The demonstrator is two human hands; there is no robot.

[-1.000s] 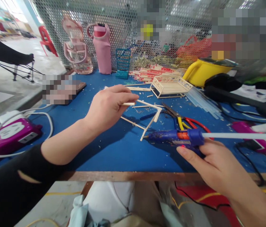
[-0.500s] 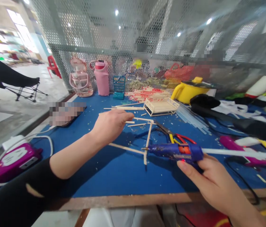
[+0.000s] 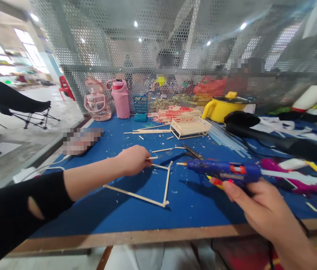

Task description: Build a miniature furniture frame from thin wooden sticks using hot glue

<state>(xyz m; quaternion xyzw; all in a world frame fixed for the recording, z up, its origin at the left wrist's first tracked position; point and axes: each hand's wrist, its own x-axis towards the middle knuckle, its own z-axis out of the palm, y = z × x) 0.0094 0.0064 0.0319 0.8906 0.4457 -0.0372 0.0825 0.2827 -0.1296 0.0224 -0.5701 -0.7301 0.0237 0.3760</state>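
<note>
My left hand (image 3: 135, 160) is closed, its fingertips pinching a thin wooden stick (image 3: 153, 158) whose short end pokes out to the right. Beside and partly beneath those fingers is a three-sided frame of wooden sticks (image 3: 135, 195); whether the fingers also grip its far side is hidden. My right hand (image 3: 262, 206) wraps around a blue hot glue gun (image 3: 223, 170) with a small red light lit. The gun's metal nozzle points left, a little apart from the frame's far right corner. A translucent glue stick (image 3: 290, 175) extends from the gun's rear.
Pliers (image 3: 193, 152) lie behind the glue gun, partly covered. A small wooden tray-like model (image 3: 190, 128) stands farther back, near red-tipped sticks (image 3: 175, 113) and spare glue sticks (image 3: 228, 138). Pink bottle (image 3: 120, 98), yellow pot (image 3: 221, 108) and mesh screen (image 3: 113, 48) line the back.
The glue gun has moved right and slightly up, its nozzle now away from the frame. The stick frame sits lower and farther left, lying nearer the table edge. My left hand has lowered slightly.
</note>
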